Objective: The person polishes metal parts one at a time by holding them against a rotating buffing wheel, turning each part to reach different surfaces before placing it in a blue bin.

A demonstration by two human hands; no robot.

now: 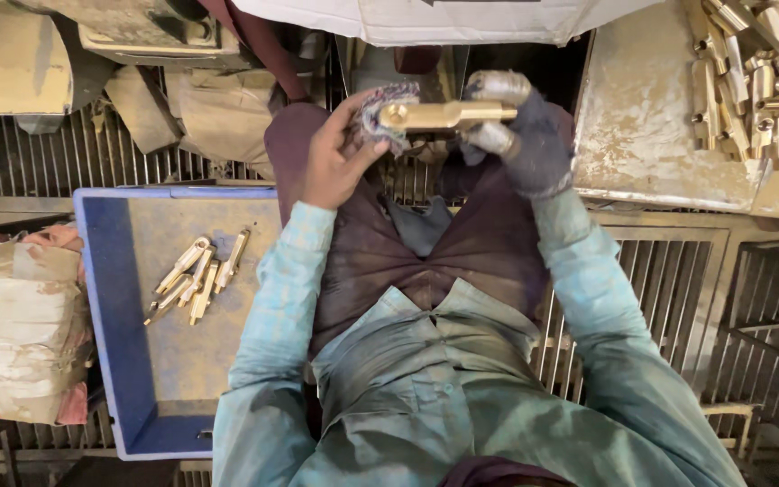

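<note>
Looking down over a seated person in a faded teal shirt (426, 397) and dark maroon trousers (380, 252), knees apart above a slatted metal floor grate (660, 298). Largest item on the left — a blue plastic crate (110, 316) with a dusty bottom, its far edge level with the person's left knee. Against the crate's left wall sits a taped, worn bundle (15, 334). At the upper right corner of the view, a scuffed metal tray (642, 117) slopes toward the person; its far right end carries a heap of brass fittings (759, 81), piled loosely and touching each other.

Inside the crate, near its far edge, a small cluster of finished brass pieces (196, 275) lies side by side, tips pointing toward the crate's far right corner.

Between the knees, held up at the top centre: one brass fitting (439, 114), lying crosswise. Left hand (340, 153), bare, presses a grimy cloth (388, 113) against the fitting's rounded left end, fingers curled and pinching cloth to metal. Right hand (520, 131), in a dark worn glove with pale fingertips, is clamped around the fitting's narrower right end — fingers above and below it.
</note>
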